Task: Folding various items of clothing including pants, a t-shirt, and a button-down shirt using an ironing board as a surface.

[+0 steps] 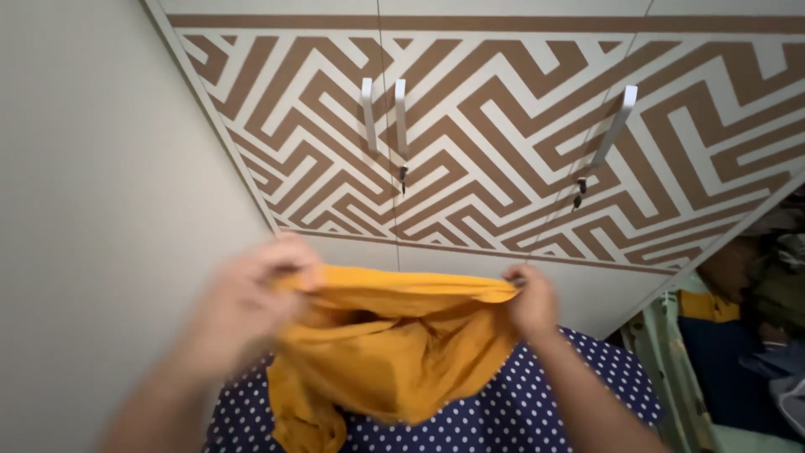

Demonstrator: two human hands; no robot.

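Fingers of the left hand (243, 306) and right hand (530, 298) pinch opposite ends of a mustard-yellow cloth garment (390, 352), its top edge stretched level between them, neither hand nearer.

The cloth (394, 352) hangs between the left hand (251, 306) and the right hand (530, 300), in front of the wardrobe doors (503, 151). A dotted fabric (520, 411) lies behind and below it. Clothes (746, 335) sit in the opening at far right; a wall (92, 210) stands left.
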